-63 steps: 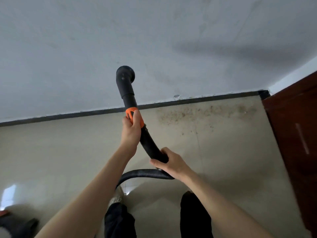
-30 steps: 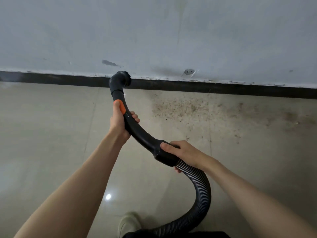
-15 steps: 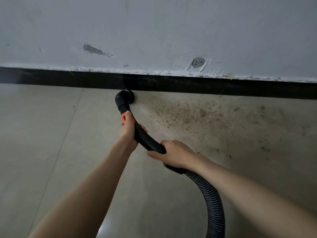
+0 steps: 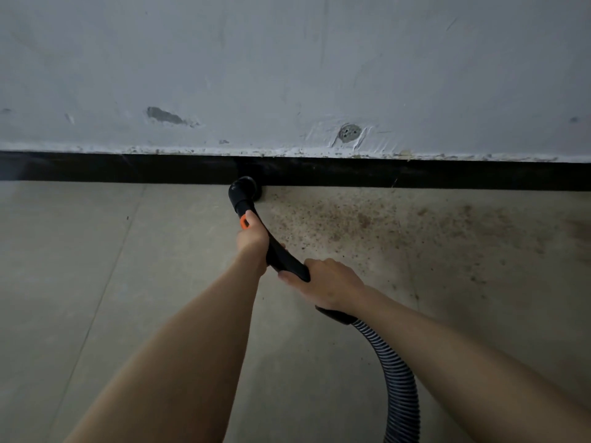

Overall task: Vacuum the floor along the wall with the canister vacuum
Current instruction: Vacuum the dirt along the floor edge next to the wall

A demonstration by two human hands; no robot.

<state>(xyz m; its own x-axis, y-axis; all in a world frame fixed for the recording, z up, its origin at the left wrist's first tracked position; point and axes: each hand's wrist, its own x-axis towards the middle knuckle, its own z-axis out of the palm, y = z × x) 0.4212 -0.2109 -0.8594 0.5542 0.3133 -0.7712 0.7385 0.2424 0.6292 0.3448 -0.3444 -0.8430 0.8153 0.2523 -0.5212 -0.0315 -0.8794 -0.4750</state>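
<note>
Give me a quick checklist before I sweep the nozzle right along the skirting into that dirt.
1. Left hand grips the black curved wand near its orange band: ok.
2. Right hand grips the wand's lower end: ok.
3. Round black nozzle down at the black skirting board: ok.
4. Brown dirt patch lies right of nozzle, uncleaned: not ok.
5. Ribbed grey hose free of kinks: ok where visible.
6. Suction on: cannot tell.

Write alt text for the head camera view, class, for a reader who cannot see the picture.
A person's left hand and right hand grip a black vacuum wand, its round nozzle at the black baseboard of a scuffed white wall. Brown specks of dirt cover the floor to the nozzle's right, and a ribbed hose trails back.
</note>
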